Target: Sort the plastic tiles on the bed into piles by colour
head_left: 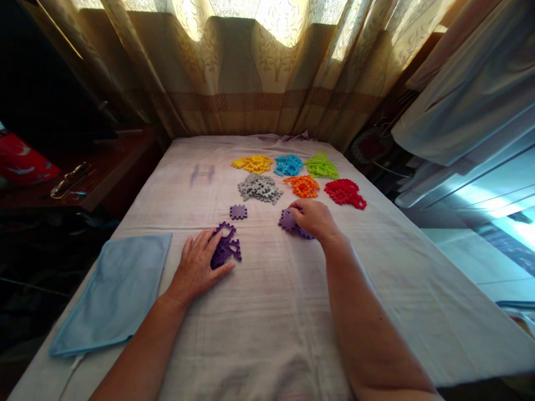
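My left hand [199, 264] curls around a joined cluster of purple interlocking tiles [225, 246] lying on the white sheet [267, 312]. My right hand [314, 218] rests over a small heap of loose purple tiles [287, 220], fingers bent down onto them. One single purple tile [238, 211] lies apart between the hands, farther back. Behind it sit sorted heaps: grey tiles [259, 188], yellow tiles [253, 163], blue tiles [288, 165], green tiles [321, 166], orange tiles [302, 186] and red tiles [345, 192].
A light blue cloth [112, 292] lies flat on the sheet at the left. A dark wooden side table [104, 167] with small items stands to the left, beside a red cushion [20, 161]. Curtains [251, 72] hang behind the bed.
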